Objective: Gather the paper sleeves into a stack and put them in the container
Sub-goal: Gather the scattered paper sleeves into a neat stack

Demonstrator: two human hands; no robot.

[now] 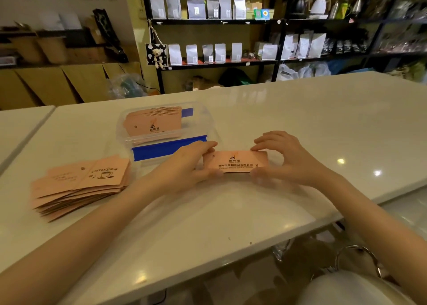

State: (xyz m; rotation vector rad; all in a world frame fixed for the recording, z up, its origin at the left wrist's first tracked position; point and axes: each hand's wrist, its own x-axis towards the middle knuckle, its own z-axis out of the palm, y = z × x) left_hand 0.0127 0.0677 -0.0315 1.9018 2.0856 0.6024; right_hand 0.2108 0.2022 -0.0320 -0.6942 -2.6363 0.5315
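A small stack of pink paper sleeves (236, 162) with black print lies flat on the white table, pinched at its left end by my left hand (187, 163) and at its right end by my right hand (280, 157). Just behind it stands a clear plastic container (198, 122) with blue clips; several sleeves (153, 124) lean inside it. A loose, fanned pile of more pink sleeves (80, 184) rests on the table to the left, apart from both hands.
The white table (300, 119) runs far to the right and back; its front edge cuts diagonally at lower right. A second tabletop (18, 124) adjoins at far left. Shelves of bags stand behind. A metal ring (357, 258) shows below the edge.
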